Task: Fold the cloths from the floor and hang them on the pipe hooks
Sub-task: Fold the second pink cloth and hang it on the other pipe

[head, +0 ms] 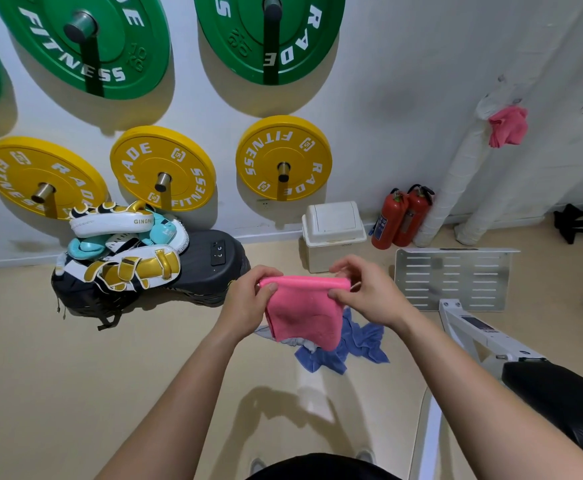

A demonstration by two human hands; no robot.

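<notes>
- We pinch the pink cloth (302, 311) by its top fold, left hand (248, 299), right hand (366, 292): folding step.
- Next we carry it to the pipe (456, 181); blue cloth (356, 344) waits.

Both bare arms reach forward, wrists close together. The left hand (248, 301) and right hand (369, 294) each pinch an upper corner of the pink cloth (300, 315).

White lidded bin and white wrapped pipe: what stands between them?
Two red fire extinguishers, between the white lidded bin and the white wrapped pipe; head view shows it.
</notes>
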